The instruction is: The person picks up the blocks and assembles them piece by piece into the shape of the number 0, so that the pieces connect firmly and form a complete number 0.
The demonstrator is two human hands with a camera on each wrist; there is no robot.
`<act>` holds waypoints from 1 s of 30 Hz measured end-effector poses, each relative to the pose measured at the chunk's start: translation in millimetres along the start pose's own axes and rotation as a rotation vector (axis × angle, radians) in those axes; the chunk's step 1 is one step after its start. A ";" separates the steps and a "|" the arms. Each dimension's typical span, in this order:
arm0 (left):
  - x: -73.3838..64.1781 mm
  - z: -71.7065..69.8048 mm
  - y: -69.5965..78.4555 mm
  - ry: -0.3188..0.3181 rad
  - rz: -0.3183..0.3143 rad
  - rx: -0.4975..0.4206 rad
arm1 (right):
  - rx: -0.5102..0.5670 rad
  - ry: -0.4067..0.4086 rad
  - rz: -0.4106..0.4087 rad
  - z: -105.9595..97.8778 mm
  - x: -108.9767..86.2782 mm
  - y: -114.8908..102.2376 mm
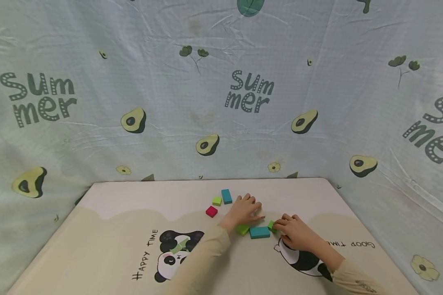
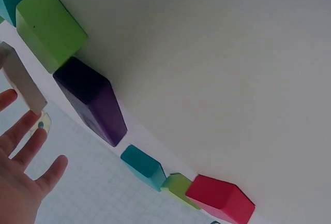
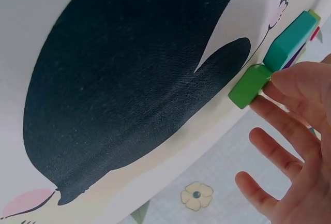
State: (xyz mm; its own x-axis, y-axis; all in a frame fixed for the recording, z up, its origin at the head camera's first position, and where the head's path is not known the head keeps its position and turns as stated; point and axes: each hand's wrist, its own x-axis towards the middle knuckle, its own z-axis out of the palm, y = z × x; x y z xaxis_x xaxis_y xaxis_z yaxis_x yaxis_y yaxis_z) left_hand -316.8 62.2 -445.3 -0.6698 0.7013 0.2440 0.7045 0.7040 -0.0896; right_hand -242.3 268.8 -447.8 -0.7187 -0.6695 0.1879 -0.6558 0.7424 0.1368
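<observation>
My left hand (image 1: 245, 209) reaches over the far middle of the table, palm down. In the left wrist view its thumb and fingertips pinch a pale wooden block (image 2: 23, 79); the thumb is mostly out of frame. Below that hand are a light green block (image 2: 50, 27) and a dark purple block (image 2: 92, 100), which the hand covers in the head view. My right hand (image 1: 297, 232) pinches a small green block (image 3: 250, 86) between thumb and index finger, its other fingers spread. That green block stands at the right end of a teal block (image 1: 259, 232).
Beyond my left hand a red block (image 1: 211, 211), a small lime block (image 1: 217, 200) and another teal block (image 1: 227, 196) sit close together. The table (image 1: 114, 246) bears printed pandas and lettering. A patterned sheet (image 1: 162, 151) hangs behind its far edge.
</observation>
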 end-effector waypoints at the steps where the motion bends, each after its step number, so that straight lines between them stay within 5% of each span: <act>1: 1.9 1.3 1.2 -0.002 -0.004 0.009 | 0.002 0.002 0.000 0.1 -0.4 -0.3; 12: 10.1 3.3 14.0 -0.069 -0.055 0.044 | 0.004 0.024 -0.006 -3.1 0.8 -3.3; 19: 8.2 8.3 14.8 -0.051 -0.063 0.057 | 0.009 0.014 0.007 -2.1 1.9 -2.6; 30: -7.3 -3.4 15.3 -0.050 0.074 0.034 | 0.027 -0.015 0.025 -3.7 0.5 -2.3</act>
State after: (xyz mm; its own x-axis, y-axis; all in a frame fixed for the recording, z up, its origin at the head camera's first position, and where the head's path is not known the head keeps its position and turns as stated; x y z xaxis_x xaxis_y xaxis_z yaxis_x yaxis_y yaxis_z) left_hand -300.3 67.4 -445.2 -0.6277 0.7555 0.1875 0.7445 0.6530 -0.1388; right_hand -240.3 266.9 -444.4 -0.7383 -0.6511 0.1763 -0.6435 0.7582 0.1054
